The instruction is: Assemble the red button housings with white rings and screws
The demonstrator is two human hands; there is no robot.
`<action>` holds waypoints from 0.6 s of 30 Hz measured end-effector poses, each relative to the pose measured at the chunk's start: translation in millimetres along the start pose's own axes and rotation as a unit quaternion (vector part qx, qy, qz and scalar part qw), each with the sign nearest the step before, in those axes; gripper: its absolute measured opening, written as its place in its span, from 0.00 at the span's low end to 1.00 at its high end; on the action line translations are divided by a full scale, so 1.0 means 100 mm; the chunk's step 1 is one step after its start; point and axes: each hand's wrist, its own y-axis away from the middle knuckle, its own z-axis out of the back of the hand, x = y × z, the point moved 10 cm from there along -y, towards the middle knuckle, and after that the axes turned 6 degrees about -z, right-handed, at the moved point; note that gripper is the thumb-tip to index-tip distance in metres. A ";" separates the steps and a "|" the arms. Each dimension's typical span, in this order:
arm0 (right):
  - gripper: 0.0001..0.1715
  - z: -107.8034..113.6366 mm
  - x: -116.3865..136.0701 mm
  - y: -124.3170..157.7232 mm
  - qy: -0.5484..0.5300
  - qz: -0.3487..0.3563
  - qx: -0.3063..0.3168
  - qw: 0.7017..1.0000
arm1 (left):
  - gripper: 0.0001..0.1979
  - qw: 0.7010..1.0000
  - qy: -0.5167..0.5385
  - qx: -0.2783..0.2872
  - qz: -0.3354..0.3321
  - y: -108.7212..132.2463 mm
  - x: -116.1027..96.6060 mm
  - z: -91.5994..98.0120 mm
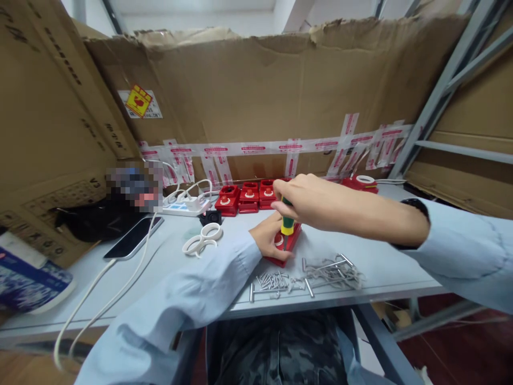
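Blue-sleeved left hand (267,237) grips red case (295,238) containing white ring (278,241).

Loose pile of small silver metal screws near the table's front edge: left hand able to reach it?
Likely yes: the screws lie uncovered, just nearer the person than the left hand. That hand is steadying the glossy red block, so it would probably need to let go first.

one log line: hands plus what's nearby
left hand: holding red case | right hand: gripping screwdriver, pointed down at red case | table: loose screws | behind: row of red cases
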 end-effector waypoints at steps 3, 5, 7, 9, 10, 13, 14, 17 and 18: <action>0.09 -0.08 0.07 0.03 -0.043 0.056 0.033 0.997 | 0.39 1.000 0.015 -0.002 0.009 0.01 0.02 -0.01; 0.12 -0.08 0.03 0.04 -0.051 0.053 0.014 0.997 | 0.38 1.000 0.012 0.006 0.006 0.00 0.02 -0.02; 0.11 -0.05 -0.02 0.04 -0.052 0.030 -0.019 0.998 | 0.38 1.000 0.001 0.009 0.000 0.00 0.00 -0.02; 0.09 -0.06 -0.01 0.04 -0.081 0.027 -0.016 0.996 | 0.37 1.000 -0.006 -0.001 0.004 0.01 0.01 0.00; 0.10 -0.07 0.02 0.05 -0.104 0.037 -0.001 0.994 | 0.36 1.000 -0.008 -0.003 0.008 0.01 0.01 0.01; 0.12 -0.06 0.11 0.06 -0.138 0.063 0.018 0.988 | 0.31 1.000 -0.010 0.010 0.019 0.02 0.03 -0.02; 0.09 -0.04 0.10 0.05 -0.133 0.055 0.008 0.990 | 0.30 1.000 -0.010 0.019 0.021 0.02 0.03 -0.04; 0.06 0.00 0.07 0.04 -0.134 0.039 -0.014 0.990 | 0.32 0.999 -0.011 0.032 0.027 0.02 0.03 -0.06; 0.07 -0.01 0.09 0.04 -0.145 0.046 -0.007 0.988 | 0.33 0.999 -0.013 0.028 0.024 0.02 0.02 -0.05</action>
